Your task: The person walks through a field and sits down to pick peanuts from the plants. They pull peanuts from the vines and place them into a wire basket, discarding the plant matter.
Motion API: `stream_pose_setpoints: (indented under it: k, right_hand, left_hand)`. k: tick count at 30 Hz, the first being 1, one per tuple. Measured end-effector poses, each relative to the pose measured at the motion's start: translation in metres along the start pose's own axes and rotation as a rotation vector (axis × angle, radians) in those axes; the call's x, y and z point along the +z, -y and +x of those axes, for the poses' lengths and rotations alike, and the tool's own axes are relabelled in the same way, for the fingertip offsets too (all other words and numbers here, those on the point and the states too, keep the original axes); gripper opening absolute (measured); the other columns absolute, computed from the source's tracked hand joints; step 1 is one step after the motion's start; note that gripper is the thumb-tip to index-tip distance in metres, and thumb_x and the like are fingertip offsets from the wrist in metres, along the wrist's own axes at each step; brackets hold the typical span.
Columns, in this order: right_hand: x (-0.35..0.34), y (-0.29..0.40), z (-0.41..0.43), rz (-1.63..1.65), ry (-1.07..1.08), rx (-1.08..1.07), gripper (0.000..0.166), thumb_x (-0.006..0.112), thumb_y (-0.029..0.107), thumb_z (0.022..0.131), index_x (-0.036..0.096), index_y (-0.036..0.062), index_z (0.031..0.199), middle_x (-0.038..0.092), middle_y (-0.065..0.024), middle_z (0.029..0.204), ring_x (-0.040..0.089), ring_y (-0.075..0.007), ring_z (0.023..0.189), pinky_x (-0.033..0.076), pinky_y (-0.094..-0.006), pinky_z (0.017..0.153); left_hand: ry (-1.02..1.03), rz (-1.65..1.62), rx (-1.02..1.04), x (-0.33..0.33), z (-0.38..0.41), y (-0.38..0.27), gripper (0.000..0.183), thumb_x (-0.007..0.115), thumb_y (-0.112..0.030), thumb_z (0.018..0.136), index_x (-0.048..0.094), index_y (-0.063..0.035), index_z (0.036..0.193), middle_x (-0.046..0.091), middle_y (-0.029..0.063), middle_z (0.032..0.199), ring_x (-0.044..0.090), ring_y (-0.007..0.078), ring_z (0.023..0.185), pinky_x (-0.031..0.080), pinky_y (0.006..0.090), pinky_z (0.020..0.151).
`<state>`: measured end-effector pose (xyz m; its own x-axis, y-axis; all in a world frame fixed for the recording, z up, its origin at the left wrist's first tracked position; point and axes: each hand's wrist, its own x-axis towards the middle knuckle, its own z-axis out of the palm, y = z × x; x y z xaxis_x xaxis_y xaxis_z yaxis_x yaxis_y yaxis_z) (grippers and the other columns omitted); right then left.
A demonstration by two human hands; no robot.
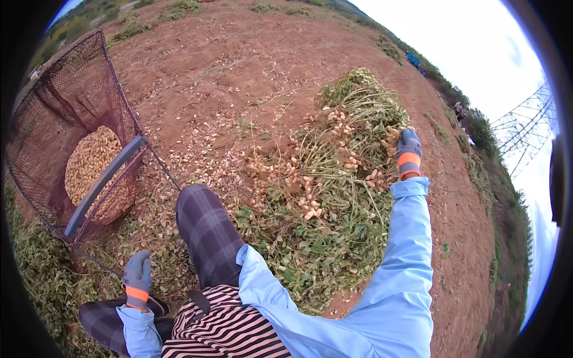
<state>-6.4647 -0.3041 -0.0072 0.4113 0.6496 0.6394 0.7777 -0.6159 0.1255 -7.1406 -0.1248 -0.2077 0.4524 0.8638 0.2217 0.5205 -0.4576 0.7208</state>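
Note:
My right hand (408,150), in a grey and orange work glove, reaches out to the far right side of a heap of uprooted peanut plants (358,100). Its fingers are curled over a cluster of peanuts and stems at the heap's edge; the fingertips are partly hidden. Clusters of peanuts (310,206) hang from roots across the heap. My left hand (138,277), gloved the same way, is held low beside my leg, with no object visible in it and its palm hidden. Ahead of it stands a dark mesh basket (58,94) with loose picked peanuts (96,159) inside.
A grey curved bar (105,185) crosses the basket's near side. My plaid-clad knee (208,232) stands between basket and heap. Leafy vines (40,273) lie at left, and shells and peanuts litter the red soil (233,62). A pylon (526,125) rises far right.

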Motion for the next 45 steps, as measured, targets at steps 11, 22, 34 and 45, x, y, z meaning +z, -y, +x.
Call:
stream_pose_setpoints:
  k: [11, 22, 34, 45]
  right_hand:
    - [-0.123, 0.063, 0.059, -0.045, -0.268, -0.085, 0.026, 0.056, -0.001, 0.073, 0.055, 0.0027, 0.099, 0.057, -0.0172, 0.097, 0.055, -0.0354, 0.089, 0.046, -0.0384, 0.075]
    - [-0.204, 0.205, 0.101, -0.148, -0.511, -0.31, 0.019, 0.054, 0.004, 0.073, 0.056, 0.0074, 0.091, 0.058, -0.0122, 0.092, 0.055, -0.0326, 0.087, 0.049, -0.0409, 0.072]
    - [-0.127, 0.407, 0.005, 0.038, -0.102, -0.482, 0.01, 0.057, 0.011, 0.071, 0.056, 0.0081, 0.08, 0.055, -0.0081, 0.08, 0.058, -0.0244, 0.081, 0.05, -0.0329, 0.06]
    - [-0.133, 0.45, -0.077, 0.389, 0.09, -0.534, 0.012, 0.056, 0.016, 0.073, 0.057, 0.0086, 0.083, 0.053, -0.0077, 0.081, 0.056, -0.021, 0.075, 0.046, -0.0333, 0.055]
  left_hand:
    - [-0.078, -0.096, 0.065, -0.01, 0.004, -0.028, 0.016, 0.051, -0.007, 0.083, 0.056, 0.0025, 0.095, 0.059, 0.0148, 0.089, 0.057, 0.0267, 0.081, 0.044, 0.0325, 0.073]
    - [-0.077, -0.369, 0.064, -0.008, 0.019, -0.059, 0.019, 0.055, -0.009, 0.082, 0.057, 0.0006, 0.098, 0.06, 0.008, 0.087, 0.056, 0.0162, 0.078, 0.044, 0.0283, 0.071]
    - [0.452, -0.826, 0.298, 0.135, 0.116, -0.14, 0.062, 0.066, -0.026, 0.077, 0.038, -0.0015, 0.126, 0.052, 0.0106, 0.114, 0.05, 0.0176, 0.104, 0.042, 0.0302, 0.084]
    - [0.566, -1.561, -0.092, 0.176, 0.145, -0.155, 0.039, 0.064, -0.02, 0.079, 0.05, -0.0045, 0.111, 0.056, 0.0077, 0.101, 0.053, 0.0153, 0.093, 0.044, 0.028, 0.075]
